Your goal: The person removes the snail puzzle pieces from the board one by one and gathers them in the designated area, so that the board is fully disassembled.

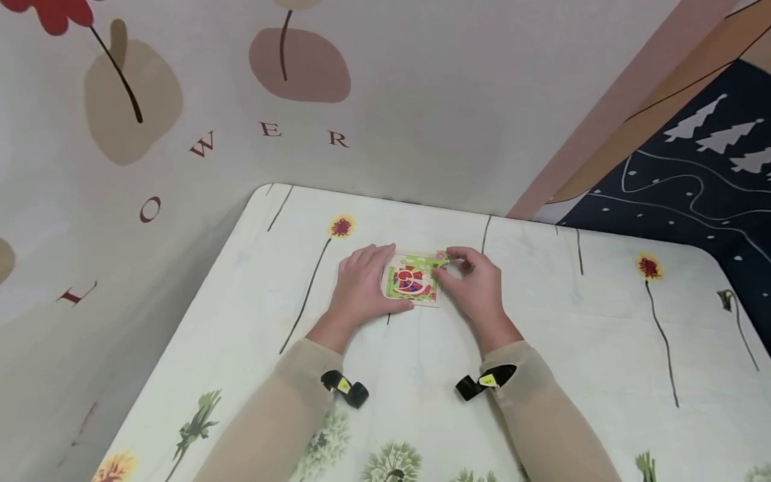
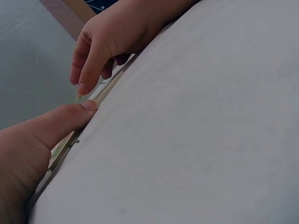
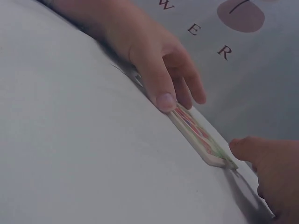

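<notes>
A small square puzzle board (image 1: 412,281) with a pale frame lies flat on the table, its picture red, blue and green. My left hand (image 1: 364,281) grips the board's left side, thumb on the near edge and fingers at the far edge. In the right wrist view, the left thumb (image 3: 166,100) presses the rim of the board (image 3: 198,135). At the far right corner my right hand (image 1: 478,281) pinches a small green puzzle piece (image 1: 442,256) with a pink spot between thumb and forefinger. The piece's underside is hidden.
A white cloth with printed flowers covers the table (image 1: 578,348). Behind it rises a wall (image 1: 434,134) with painted shapes and letters, and a dark patterned panel (image 1: 680,181) stands at the right. A black wrist camera (image 1: 345,388) sits on the left sleeve.
</notes>
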A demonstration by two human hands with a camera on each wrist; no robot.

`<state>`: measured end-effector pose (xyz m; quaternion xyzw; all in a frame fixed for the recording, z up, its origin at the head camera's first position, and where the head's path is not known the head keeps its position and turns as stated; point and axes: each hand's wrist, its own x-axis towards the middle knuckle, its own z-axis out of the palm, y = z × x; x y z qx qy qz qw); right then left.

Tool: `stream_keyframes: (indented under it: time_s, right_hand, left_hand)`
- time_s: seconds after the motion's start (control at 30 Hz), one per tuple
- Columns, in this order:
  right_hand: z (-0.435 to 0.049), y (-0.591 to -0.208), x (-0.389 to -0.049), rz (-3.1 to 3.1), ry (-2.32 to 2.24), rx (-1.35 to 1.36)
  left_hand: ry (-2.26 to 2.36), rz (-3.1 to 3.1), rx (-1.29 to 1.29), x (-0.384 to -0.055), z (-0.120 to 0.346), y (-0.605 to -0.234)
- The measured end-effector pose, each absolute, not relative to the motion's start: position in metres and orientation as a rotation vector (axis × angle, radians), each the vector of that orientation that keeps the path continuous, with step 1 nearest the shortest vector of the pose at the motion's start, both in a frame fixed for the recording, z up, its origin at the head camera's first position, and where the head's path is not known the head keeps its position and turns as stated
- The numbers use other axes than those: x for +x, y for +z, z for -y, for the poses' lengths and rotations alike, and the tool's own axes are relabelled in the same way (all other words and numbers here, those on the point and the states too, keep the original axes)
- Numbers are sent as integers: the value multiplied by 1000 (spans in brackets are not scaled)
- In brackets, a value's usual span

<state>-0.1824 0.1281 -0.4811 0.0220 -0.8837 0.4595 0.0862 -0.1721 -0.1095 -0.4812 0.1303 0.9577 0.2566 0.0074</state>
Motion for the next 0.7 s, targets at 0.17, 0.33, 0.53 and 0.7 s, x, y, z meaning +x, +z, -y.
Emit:
stream_keyframes:
  time_s: [0.17,0.33,0.53,0.7]
  right_hand:
    - [-140,-481,-182,2661,1335,38]
    - [-150,-483,-182,2698,1271,36]
    - [-149,-485,-183,2759,1055,88]
    - [-146,-485,-183,2774,962,100]
  left_hand:
    - [826,-2996,412,-172,110,-481]
    - [855,-2993,400,-171,108,-482]
    - [865,-2997,406,-172,108,-482]
    - [863,-2993,409,-173,110,-483]
